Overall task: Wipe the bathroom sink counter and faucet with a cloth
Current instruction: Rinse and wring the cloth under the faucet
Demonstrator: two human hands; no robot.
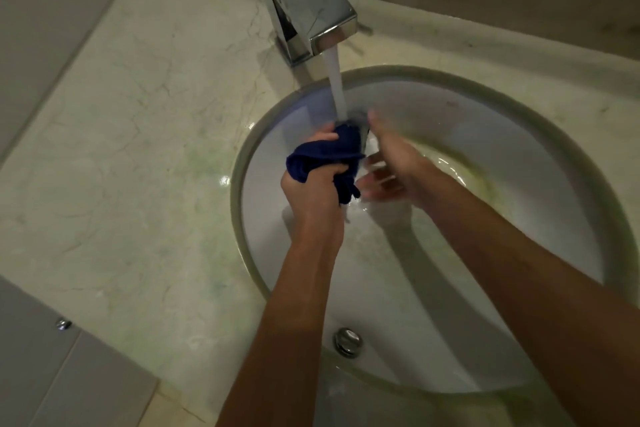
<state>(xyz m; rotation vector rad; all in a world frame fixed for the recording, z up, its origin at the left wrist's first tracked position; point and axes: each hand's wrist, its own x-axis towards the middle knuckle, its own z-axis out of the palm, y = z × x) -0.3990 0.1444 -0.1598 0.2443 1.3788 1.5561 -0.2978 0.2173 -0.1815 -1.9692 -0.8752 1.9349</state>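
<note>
Head view: my left hand clamps the blue cloth under the faucet stream; my right hand, fingers apart, hovers beside; I should soak evenly, then wring over the sink.

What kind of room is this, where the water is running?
Most likely a bathroom. A chrome faucet pours water into a round white sink set in a pale marble counter. The left hand holds a dark blue cloth under the stream.
</note>
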